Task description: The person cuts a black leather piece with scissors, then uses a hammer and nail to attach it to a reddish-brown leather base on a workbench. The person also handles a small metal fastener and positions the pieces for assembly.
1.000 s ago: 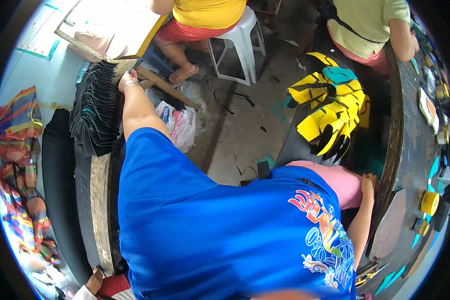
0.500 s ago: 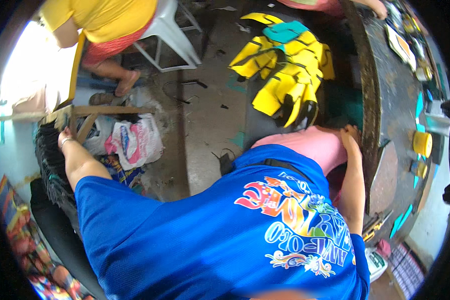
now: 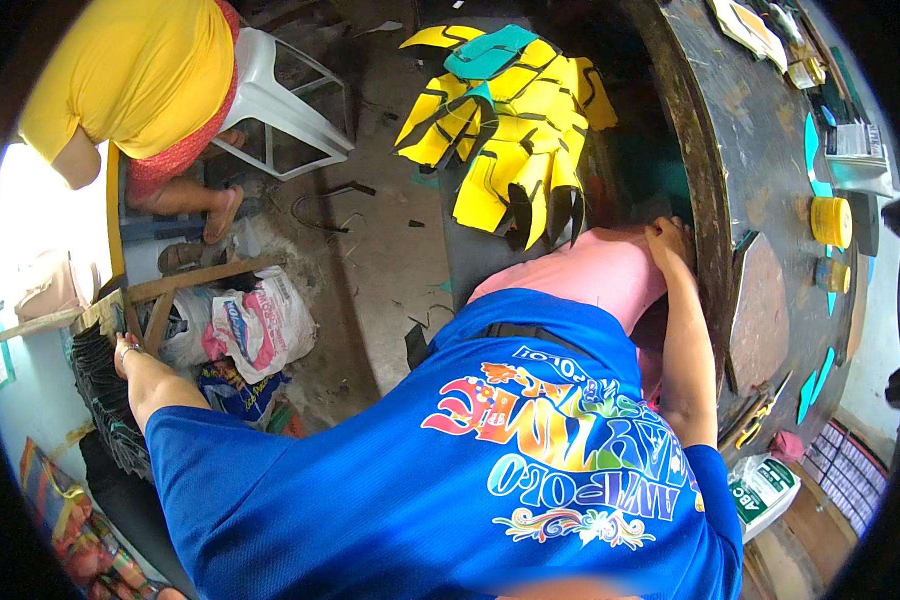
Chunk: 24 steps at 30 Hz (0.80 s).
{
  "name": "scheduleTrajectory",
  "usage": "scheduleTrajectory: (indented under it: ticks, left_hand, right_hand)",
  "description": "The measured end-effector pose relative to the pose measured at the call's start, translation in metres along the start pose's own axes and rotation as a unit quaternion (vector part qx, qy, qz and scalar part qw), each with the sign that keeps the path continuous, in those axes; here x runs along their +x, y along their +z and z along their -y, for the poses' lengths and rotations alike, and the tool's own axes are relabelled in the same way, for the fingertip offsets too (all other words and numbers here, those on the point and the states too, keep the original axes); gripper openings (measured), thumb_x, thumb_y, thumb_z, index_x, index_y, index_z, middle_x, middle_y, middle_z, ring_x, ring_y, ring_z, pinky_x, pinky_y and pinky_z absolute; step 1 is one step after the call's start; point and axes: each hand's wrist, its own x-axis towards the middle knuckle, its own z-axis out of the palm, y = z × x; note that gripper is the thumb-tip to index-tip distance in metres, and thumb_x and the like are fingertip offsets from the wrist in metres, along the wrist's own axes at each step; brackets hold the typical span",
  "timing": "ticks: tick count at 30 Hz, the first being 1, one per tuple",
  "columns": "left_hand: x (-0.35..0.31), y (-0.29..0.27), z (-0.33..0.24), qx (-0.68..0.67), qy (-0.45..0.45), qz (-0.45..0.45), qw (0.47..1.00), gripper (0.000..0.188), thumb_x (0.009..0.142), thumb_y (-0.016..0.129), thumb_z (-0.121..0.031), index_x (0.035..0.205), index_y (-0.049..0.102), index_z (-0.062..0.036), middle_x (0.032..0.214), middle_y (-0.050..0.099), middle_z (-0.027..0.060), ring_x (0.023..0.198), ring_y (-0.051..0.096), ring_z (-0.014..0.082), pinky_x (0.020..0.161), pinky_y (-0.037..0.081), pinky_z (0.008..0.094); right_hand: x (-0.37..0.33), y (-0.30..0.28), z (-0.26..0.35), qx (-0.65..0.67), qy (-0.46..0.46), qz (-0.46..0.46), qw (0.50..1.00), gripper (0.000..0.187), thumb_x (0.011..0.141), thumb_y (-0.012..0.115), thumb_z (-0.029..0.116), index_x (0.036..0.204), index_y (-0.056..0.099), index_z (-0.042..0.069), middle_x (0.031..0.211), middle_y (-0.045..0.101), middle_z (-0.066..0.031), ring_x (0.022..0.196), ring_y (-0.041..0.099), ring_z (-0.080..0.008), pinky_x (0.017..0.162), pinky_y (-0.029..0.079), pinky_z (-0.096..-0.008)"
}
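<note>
My left hand is at the far left, against a stack of black ragged-edged pieces beside a wooden corner post. Its fingertips are hidden there, so I cannot tell whether they grip anything. On the right, my right hand rests over the knee of my pink shorts, close to the table's edge. Its fingers are bent and loosely apart, with nothing seen in them. Beyond my knees lie yellow panels with black edges and curved pointed ends, topped by a teal piece.
A dark worktable runs along the right, bearing a yellow jar, teal strips and scissors. A person in a yellow shirt sits on a white plastic stool at the upper left. Plastic bags lie under a wooden frame.
The view has shifted, so the yellow panels and worktable sit further left and higher. The person in yellow leans differently. My hands keep nearly the same places.
</note>
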Motion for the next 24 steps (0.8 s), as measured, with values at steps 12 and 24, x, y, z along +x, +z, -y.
scheduleTrajectory:
  ticks: [12,24]
  left_hand:
    - [-0.026,-0.037,0.001,0.72,0.317,0.093,0.61,0.055,0.096,0.048,-0.038,0.135,0.043,0.0001,0.141,0.048,0.0164,0.13,0.045,0.0342,0.106,0.037,0.0547]
    - [-0.054,-0.07,0.0,0.802,0.417,0.022,0.428,0.056,0.088,0.059,-0.045,0.116,0.059,0.0041,0.126,0.061,0.0198,0.114,0.059,0.036,0.097,0.047,0.0511]
  right_hand:
    - [0.012,0.012,0.0,-0.031,-0.036,0.033,0.998,0.032,0.089,0.061,0.035,0.104,0.07,0.008,0.122,0.06,-0.0189,0.12,0.05,-0.04,0.104,0.041,-0.0486]
    - [0.013,0.01,0.001,0.016,-0.013,0.039,0.999,0.037,0.088,0.061,0.035,0.11,0.07,0.006,0.128,0.057,-0.0213,0.123,0.048,-0.0413,0.106,0.039,-0.0503]
